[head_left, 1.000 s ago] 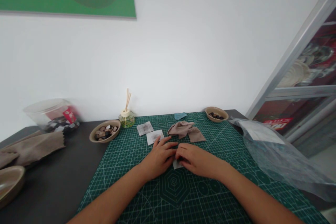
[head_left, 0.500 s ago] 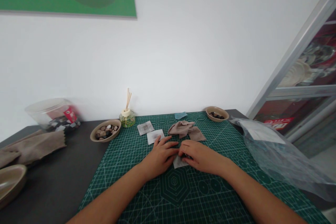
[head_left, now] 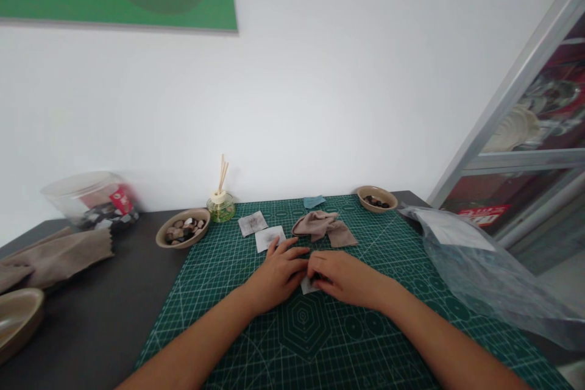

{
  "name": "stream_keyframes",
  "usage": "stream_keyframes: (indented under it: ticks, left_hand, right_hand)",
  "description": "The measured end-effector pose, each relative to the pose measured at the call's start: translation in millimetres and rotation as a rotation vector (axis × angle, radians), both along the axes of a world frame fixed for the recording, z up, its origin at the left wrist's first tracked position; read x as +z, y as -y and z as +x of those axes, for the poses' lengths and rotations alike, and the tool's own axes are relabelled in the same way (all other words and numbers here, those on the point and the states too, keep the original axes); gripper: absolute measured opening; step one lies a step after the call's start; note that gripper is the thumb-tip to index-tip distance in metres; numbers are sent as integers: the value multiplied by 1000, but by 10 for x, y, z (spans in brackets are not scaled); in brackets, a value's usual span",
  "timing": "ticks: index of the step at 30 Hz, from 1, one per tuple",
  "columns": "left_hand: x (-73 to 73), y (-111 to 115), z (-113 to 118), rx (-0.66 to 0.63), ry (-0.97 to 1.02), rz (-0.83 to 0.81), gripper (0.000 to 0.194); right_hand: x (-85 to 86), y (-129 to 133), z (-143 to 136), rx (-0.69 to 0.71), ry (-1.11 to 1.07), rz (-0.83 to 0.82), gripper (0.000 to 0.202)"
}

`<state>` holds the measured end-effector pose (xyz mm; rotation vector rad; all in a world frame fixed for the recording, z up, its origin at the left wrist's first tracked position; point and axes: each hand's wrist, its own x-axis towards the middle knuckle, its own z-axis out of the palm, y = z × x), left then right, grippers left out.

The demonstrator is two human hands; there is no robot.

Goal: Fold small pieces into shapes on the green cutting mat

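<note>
A small pale paper square (head_left: 307, 286) lies on the green cutting mat (head_left: 228, 317), mostly covered by my hands. My left hand (head_left: 280, 271) rests at the paper's left edge with its fingers spread. Over the paper, my right hand (head_left: 333, 271) has its fingers curled and pressed together; whatever is between them is hidden. Just beyond my left fingertips lies a smudged white square (head_left: 269, 237), with another smudged square (head_left: 253, 223) behind it. A crumpled brown cloth (head_left: 320, 225) sits past my right hand.
A bowl of stones (head_left: 170, 242), a reed diffuser (head_left: 221, 207), a clear container (head_left: 82, 195) and brown fabric (head_left: 68, 256) are at left. Another bowl (head_left: 377, 190), blue scrap (head_left: 313, 202) and plastic bag (head_left: 475, 274) lie behind and right. A bowl rim (head_left: 34, 298) shows at lower left.
My right hand has shifted slightly left and down, and now covers more of the paper square. My left hand has stayed almost where it was.
</note>
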<state>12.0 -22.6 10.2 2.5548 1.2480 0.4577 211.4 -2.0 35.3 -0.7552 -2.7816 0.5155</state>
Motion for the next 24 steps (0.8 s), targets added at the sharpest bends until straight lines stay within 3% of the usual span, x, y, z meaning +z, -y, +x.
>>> stream_keyframes:
  ticks: [24]
  left_hand:
    - [-5,1,-3,4,-10,-4,26]
  right_hand:
    - [18,17,2,14,-47,-44,14]
